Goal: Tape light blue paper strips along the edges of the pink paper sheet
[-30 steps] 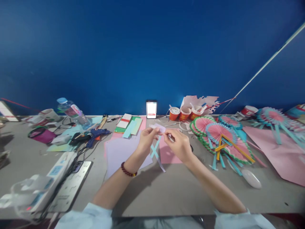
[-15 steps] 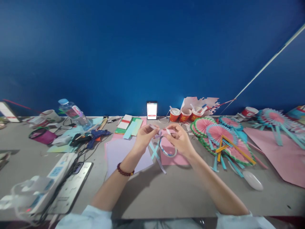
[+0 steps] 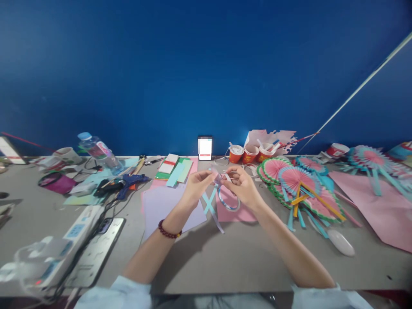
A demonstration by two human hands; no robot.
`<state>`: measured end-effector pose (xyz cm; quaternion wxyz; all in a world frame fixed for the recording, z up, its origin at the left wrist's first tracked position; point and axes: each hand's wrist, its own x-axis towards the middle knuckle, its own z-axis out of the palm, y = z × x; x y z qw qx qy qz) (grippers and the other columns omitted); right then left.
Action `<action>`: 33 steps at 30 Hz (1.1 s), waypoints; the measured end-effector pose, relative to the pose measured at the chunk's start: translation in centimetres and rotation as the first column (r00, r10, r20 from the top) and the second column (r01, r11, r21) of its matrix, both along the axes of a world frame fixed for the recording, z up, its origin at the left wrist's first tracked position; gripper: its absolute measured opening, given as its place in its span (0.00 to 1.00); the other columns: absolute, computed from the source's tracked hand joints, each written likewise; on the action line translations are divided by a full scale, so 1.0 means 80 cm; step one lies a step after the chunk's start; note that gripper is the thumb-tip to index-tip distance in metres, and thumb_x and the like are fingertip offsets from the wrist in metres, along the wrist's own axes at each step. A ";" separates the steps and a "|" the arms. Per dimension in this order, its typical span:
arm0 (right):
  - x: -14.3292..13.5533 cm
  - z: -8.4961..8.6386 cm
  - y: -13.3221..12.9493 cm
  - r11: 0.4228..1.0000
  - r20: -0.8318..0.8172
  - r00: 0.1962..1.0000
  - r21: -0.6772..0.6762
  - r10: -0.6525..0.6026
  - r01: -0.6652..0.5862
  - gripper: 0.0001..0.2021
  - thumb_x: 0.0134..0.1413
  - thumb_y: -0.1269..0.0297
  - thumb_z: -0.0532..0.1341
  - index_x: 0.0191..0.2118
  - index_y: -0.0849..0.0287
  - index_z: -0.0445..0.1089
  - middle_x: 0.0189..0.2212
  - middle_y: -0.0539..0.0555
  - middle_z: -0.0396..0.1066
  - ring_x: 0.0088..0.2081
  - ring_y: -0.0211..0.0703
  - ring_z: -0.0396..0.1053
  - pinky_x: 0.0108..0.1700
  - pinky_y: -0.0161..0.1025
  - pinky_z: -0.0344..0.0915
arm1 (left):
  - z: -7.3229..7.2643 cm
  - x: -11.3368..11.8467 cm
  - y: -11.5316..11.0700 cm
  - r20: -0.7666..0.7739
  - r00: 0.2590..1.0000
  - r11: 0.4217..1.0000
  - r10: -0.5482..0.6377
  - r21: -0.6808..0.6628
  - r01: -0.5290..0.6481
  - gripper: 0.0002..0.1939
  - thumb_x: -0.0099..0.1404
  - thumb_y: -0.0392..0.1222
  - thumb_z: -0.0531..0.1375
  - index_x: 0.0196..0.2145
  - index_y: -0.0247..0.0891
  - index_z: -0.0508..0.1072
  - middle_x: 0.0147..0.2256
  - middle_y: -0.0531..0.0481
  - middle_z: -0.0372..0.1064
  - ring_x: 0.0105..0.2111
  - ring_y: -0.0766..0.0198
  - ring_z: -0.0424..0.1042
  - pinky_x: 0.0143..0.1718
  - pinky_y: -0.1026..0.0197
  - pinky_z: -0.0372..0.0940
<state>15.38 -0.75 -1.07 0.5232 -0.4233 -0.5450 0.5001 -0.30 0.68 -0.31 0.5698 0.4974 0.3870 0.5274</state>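
My left hand (image 3: 200, 184) pinches a curled lilac paper strip (image 3: 216, 175) between thumb and fingertips. Close beside it, my right hand (image 3: 241, 184) is closed on a short white end that looks like tape. From that hand hangs a thin white ring with blue print inside, apparently a roll of double-sided tape (image 3: 238, 204). The fingers partly cover both pieces. Below, two crossed light-blue paper strips (image 3: 210, 203) lie near lilac paper sheets (image 3: 170, 210), and a pink sheet (image 3: 225, 216) lies under the ring.
Folded paper fans (image 3: 299, 180) are heaped at right, near a white oval object (image 3: 341, 243). Red paper cups (image 3: 236, 154) and a lit phone (image 3: 205, 148) stand along the blue wall. At left are a glue gun (image 3: 128, 184), a bottle (image 3: 101, 150) and a power strip (image 3: 71, 240).
My hands have drawn slightly closer together, and the lilac strip now stands more upright between them. The ring has shifted a little to the right.
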 end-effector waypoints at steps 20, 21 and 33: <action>-0.007 0.009 -0.008 0.973 -0.103 0.993 -0.227 -0.066 0.041 0.16 0.36 0.55 0.69 0.31 0.60 0.74 0.21 0.48 0.68 0.20 0.30 0.57 0.19 0.29 0.51 | -0.006 0.008 -0.006 0.017 0.980 0.980 0.199 -0.001 -0.199 0.12 0.51 0.48 0.67 0.27 0.35 0.78 0.26 0.46 0.76 0.29 0.60 0.75 0.26 0.65 0.66; -0.008 0.010 -0.008 0.972 -0.099 0.993 -0.229 -0.068 0.044 0.16 0.35 0.55 0.69 0.30 0.60 0.74 0.21 0.48 0.68 0.19 0.30 0.57 0.19 0.29 0.51 | -0.007 0.009 -0.007 0.014 0.980 0.980 0.198 -0.008 -0.198 0.12 0.51 0.48 0.67 0.27 0.35 0.78 0.26 0.46 0.76 0.29 0.60 0.75 0.26 0.64 0.66; -0.011 0.005 -0.006 0.972 -0.009 0.992 -0.201 -0.129 0.124 0.16 0.35 0.53 0.69 0.30 0.60 0.74 0.21 0.49 0.69 0.19 0.30 0.56 0.19 0.30 0.50 | -0.010 0.011 -0.010 0.001 0.983 0.983 0.183 -0.027 -0.183 0.13 0.51 0.49 0.66 0.27 0.35 0.79 0.27 0.47 0.76 0.28 0.62 0.74 0.27 0.65 0.67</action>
